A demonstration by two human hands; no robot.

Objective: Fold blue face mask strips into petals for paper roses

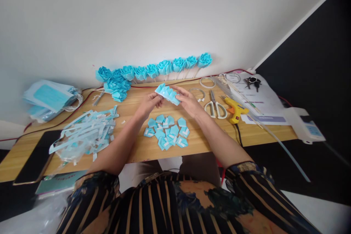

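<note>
The left hand [149, 103] and the right hand [188, 101] meet above the middle of the table [246, 135], each closed by its fingertips on one end of a strip of folded blue pieces [168, 94], which hangs between them just off the wood. Which fingers pinch it is hard to make out, since the strip covers them. Right below, near the table's front edge, lies a loose pile of small folded blue pieces [167, 131]. To the right lie white-handled scissors [215, 106], a yellow glue gun [234, 109] and papers with keys [252, 81] on them. To the left sits a heap of cut white and blue strips [85, 131], and beyond it a stack of blue face masks [51, 98] by the wall. A row of blue paper roses [153, 71] leans along the far edge against the white wall [137, 14]. A dark phone [35, 157] lies at the near left, partly cut off by the table edge. The floor to the right is dark.
</note>
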